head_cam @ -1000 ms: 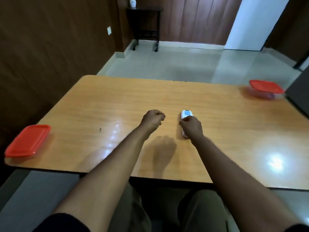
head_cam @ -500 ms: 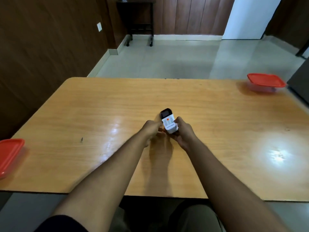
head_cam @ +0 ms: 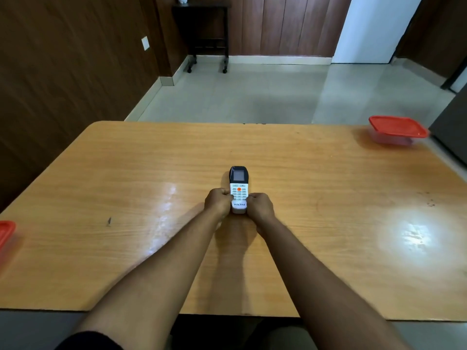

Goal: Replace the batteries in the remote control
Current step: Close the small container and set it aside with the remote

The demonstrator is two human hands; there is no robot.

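A white remote control (head_cam: 239, 188) with a dark screen at its far end and an orange button faces up above the middle of the wooden table (head_cam: 126, 178). Both hands grip its near end. My left hand (head_cam: 217, 203) closes on its left side, thumb on the buttons. My right hand (head_cam: 260, 206) closes on its right side. The remote's back and battery cover are hidden. No loose batteries show.
A clear container with a red lid (head_cam: 397, 128) stands at the table's far right corner. Another red lid (head_cam: 5, 232) shows at the left edge. A dark side table (head_cam: 202, 34) stands against the far wall.
My right hand lifted the remote off the table and turned it buttons-up. My left hand came over and took hold of its left side. The remote now points straight away from me.
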